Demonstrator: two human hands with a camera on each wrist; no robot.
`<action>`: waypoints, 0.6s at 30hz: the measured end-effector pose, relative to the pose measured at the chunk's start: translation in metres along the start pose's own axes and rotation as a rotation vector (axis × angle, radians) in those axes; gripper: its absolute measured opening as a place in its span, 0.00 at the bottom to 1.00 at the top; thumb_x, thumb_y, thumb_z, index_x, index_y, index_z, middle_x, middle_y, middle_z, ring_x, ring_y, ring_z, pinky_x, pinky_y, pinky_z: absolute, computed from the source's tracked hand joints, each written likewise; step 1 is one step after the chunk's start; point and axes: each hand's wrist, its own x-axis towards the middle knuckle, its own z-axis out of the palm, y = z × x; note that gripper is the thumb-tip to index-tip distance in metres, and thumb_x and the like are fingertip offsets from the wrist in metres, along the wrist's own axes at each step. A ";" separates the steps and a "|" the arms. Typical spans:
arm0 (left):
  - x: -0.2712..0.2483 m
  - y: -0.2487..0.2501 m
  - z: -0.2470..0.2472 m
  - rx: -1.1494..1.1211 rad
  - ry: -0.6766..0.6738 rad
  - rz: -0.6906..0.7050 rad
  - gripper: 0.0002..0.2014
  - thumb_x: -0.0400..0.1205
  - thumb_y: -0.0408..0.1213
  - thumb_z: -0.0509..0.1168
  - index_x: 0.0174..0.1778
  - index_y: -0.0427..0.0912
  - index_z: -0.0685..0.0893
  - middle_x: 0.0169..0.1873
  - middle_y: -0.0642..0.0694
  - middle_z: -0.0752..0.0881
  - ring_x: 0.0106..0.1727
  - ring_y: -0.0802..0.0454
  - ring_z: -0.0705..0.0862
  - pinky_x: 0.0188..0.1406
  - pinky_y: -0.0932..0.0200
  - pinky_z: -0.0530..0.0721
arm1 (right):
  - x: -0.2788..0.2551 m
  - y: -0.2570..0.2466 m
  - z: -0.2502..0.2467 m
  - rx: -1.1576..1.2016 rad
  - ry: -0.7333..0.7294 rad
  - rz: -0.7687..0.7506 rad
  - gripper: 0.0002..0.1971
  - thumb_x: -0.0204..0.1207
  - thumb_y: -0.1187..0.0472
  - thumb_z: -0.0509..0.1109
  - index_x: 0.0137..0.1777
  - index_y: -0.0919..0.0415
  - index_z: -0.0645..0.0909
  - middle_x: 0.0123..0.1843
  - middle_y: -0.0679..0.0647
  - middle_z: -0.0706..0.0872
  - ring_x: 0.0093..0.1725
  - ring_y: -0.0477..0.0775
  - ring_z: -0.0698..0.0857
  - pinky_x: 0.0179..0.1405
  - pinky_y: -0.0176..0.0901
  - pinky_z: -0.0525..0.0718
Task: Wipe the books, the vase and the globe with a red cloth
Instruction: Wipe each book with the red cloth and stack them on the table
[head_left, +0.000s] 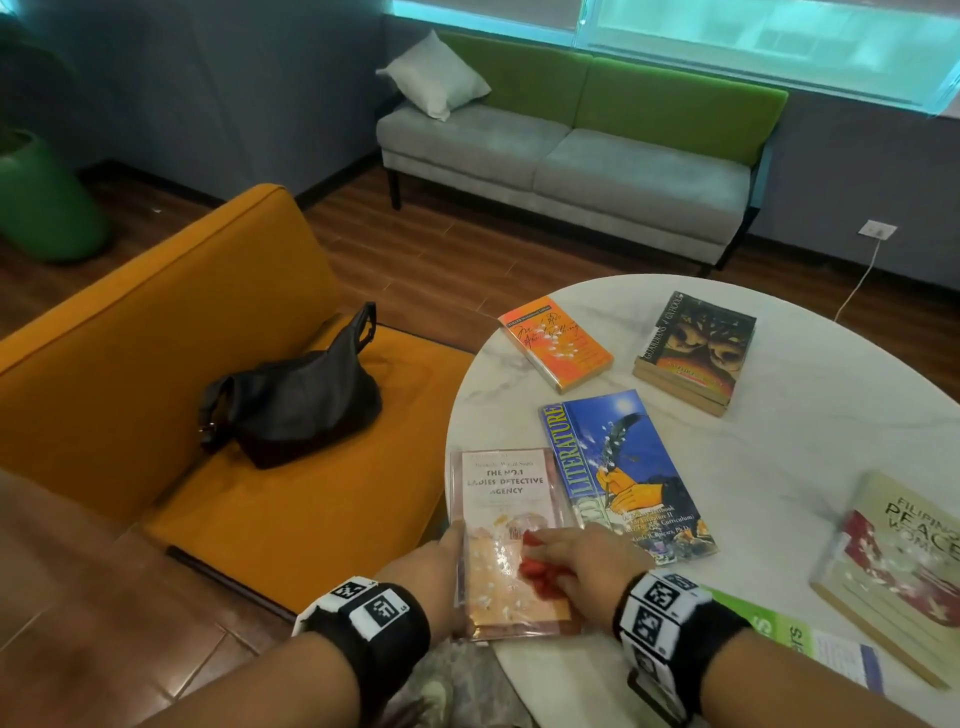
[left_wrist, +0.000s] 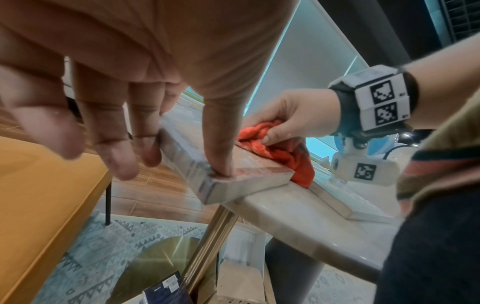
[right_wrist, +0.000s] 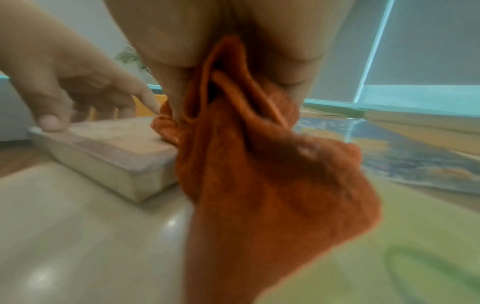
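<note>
A pale book titled "The No.1 Ladies' Detective Agency" (head_left: 501, 493) lies at the near left edge of the round marble table (head_left: 810, 441), with its corner over the rim. My left hand (head_left: 448, 558) holds its left side: the thumb (left_wrist: 221, 162) presses on the cover and the fingers (left_wrist: 145, 150) lie against the spine. My right hand (head_left: 589, 561) grips a bunched red cloth (head_left: 540, 574) and presses it on the lower half of the cover. In the wrist views the book (left_wrist: 246, 183) (right_wrist: 116, 148) and the cloth (left_wrist: 285, 156) (right_wrist: 259, 164) touch. No vase shows.
More books lie on the table: a blue "Literature" book (head_left: 623, 467), an orange one (head_left: 556, 343), a dark stack (head_left: 696, 353), a "Peace Women" book (head_left: 904, 561) and a green leaflet (head_left: 779, 629). A black bag (head_left: 291, 400) sits on the orange sofa (head_left: 130, 338) to the left.
</note>
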 end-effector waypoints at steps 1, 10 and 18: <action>0.001 0.000 0.001 -0.004 -0.003 -0.005 0.51 0.70 0.45 0.76 0.81 0.55 0.49 0.56 0.52 0.83 0.49 0.55 0.82 0.50 0.58 0.84 | 0.001 0.002 0.001 0.014 0.021 -0.010 0.21 0.82 0.66 0.60 0.73 0.51 0.76 0.76 0.42 0.74 0.57 0.30 0.80 0.60 0.18 0.69; 0.000 0.003 0.001 0.045 0.002 -0.042 0.52 0.70 0.45 0.77 0.82 0.54 0.48 0.56 0.51 0.83 0.51 0.53 0.83 0.49 0.59 0.83 | -0.019 -0.004 0.031 0.052 0.030 -0.042 0.19 0.82 0.59 0.60 0.71 0.45 0.76 0.74 0.41 0.72 0.65 0.53 0.75 0.67 0.38 0.73; -0.001 0.004 0.002 0.015 0.002 -0.062 0.54 0.69 0.43 0.78 0.82 0.54 0.47 0.56 0.52 0.84 0.52 0.54 0.84 0.49 0.59 0.84 | -0.010 -0.009 0.024 0.185 0.176 0.111 0.21 0.79 0.59 0.64 0.70 0.45 0.73 0.59 0.44 0.75 0.56 0.49 0.82 0.59 0.43 0.82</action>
